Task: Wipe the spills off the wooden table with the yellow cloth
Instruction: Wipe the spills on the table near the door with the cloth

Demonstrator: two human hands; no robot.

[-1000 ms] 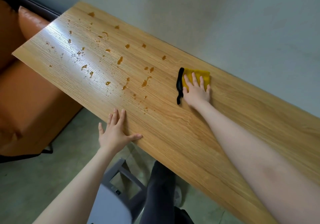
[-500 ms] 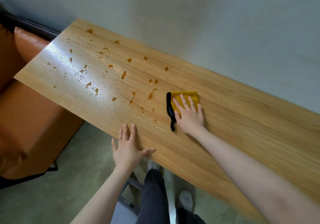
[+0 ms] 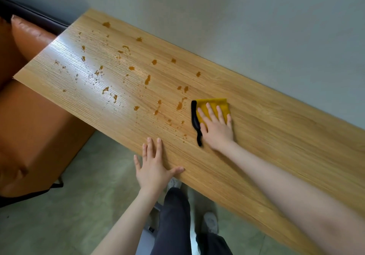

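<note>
Your right hand (image 3: 216, 129) lies flat on the cloth (image 3: 214, 104), fingers straight and slightly spread, pressing it to the table (image 3: 276, 136). The cloth is yellow with a black edge on its left side; it sits mid-table, toward the wall side, and the nearest drops of the spills (image 3: 179, 105) lie just to its left.

Your left hand (image 3: 155, 168) is flat and spread at the near edge of the table, fingertips and thumb on the wood, palm hanging past the edge; it holds nothing.

Surface: light wood with straight grain running lengthwise, glossy, with a bright glare patch on the left half. Amber-brown drops and fine specks are scattered across the left half, from the far left corner toward the cloth. The wood to the right of the cloth shows no marks.

Room: a pale grey-green wall (image 3: 256, 27) runs along the table's far long edge. An orange seat (image 3: 33, 132) with a dark back stands at the table's left end. The floor (image 3: 69, 215) is pale greenish. Dark trousers and light shoes show below the near edge.
</note>
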